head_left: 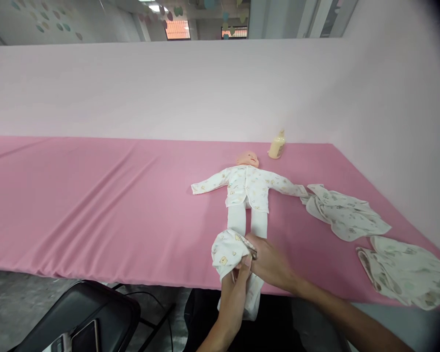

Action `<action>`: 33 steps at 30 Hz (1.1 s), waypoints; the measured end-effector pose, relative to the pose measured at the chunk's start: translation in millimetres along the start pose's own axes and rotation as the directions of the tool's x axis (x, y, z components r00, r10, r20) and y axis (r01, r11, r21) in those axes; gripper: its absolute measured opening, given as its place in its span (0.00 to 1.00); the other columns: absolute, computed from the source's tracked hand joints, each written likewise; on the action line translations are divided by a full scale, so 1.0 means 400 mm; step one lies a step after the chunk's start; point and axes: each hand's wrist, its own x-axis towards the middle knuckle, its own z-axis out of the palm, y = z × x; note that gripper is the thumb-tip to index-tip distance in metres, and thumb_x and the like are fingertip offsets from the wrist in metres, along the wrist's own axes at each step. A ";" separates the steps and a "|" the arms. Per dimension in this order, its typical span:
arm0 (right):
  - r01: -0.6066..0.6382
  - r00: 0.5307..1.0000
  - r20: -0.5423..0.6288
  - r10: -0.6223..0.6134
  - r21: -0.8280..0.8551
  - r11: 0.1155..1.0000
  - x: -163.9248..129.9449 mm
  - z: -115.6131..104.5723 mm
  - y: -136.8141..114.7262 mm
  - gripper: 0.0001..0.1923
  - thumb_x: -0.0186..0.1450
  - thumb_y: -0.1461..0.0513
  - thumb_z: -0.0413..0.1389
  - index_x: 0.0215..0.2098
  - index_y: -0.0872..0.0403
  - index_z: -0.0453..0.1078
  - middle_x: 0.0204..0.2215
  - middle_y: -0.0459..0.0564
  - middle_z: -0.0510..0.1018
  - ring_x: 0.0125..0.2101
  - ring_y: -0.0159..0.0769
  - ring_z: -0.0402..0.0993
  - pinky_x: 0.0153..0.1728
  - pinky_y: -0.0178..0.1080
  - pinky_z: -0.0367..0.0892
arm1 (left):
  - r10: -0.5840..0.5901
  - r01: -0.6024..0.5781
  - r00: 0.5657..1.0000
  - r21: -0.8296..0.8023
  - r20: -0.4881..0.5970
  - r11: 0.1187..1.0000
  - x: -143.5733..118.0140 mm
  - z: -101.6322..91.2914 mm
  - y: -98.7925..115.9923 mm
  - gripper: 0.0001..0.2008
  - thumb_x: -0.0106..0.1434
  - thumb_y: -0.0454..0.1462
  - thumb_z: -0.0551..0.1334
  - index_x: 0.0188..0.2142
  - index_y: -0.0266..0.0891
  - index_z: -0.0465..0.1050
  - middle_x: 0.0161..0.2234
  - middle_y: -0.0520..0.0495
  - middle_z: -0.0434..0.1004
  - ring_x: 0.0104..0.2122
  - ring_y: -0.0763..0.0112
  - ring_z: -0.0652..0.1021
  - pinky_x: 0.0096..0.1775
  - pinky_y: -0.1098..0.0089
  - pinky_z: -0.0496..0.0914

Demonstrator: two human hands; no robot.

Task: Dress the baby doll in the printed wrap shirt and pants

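A baby doll [248,159] lies on its back on the pink table cover [139,205], in a white printed jacket [246,187] with both arms spread. Its legs [236,217] are white and point toward me. Over the lower legs, both my hands hold a bunched white baby garment [225,252] with a small yellowish print; its exact kind is unclear. My left hand [242,276] grips it from below, thumb up. From the right, my right hand [264,259] closes on its gathered edge. White cloth [254,303] hangs below my hands at the table edge.
A pale yellow pump bottle [277,145] stands beyond the doll's head. Two crumpled printed cloths lie to the right, one cloth [346,212] touching the doll's sleeve, the other cloth [410,271] nearer me. A black chair [84,313] with phone-like devices is at lower left.
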 end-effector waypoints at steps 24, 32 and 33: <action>-0.009 0.993 -0.116 0.020 0.096 0.995 0.043 -0.016 0.070 0.13 0.62 0.64 0.51 0.46 0.50 0.66 0.37 0.44 0.75 0.36 0.35 0.70 0.35 0.37 0.62 | 0.295 -0.349 0.925 0.848 0.241 0.400 0.136 -0.150 0.104 0.17 0.65 0.41 0.57 0.52 0.41 0.62 0.41 0.47 0.77 0.39 0.66 0.78 0.42 0.65 0.70; 0.014 0.986 -0.168 0.002 0.092 0.996 -0.006 0.005 0.095 0.24 0.65 0.53 0.55 0.57 0.49 0.61 0.51 0.51 0.72 0.49 0.41 0.69 0.47 0.43 0.67 | 0.343 -0.345 0.901 0.919 0.267 0.190 0.196 -0.162 0.134 0.11 0.69 0.40 0.51 0.46 0.41 0.67 0.43 0.45 0.77 0.42 0.60 0.76 0.42 0.61 0.69; 0.020 0.971 -0.237 -0.003 0.071 0.997 -0.024 0.014 0.103 0.26 0.65 0.52 0.56 0.58 0.49 0.59 0.53 0.52 0.70 0.52 0.43 0.68 0.50 0.45 0.66 | 0.315 -0.354 0.903 0.923 0.294 0.153 0.190 -0.167 0.141 0.11 0.68 0.39 0.50 0.46 0.41 0.67 0.44 0.44 0.76 0.43 0.59 0.75 0.43 0.59 0.69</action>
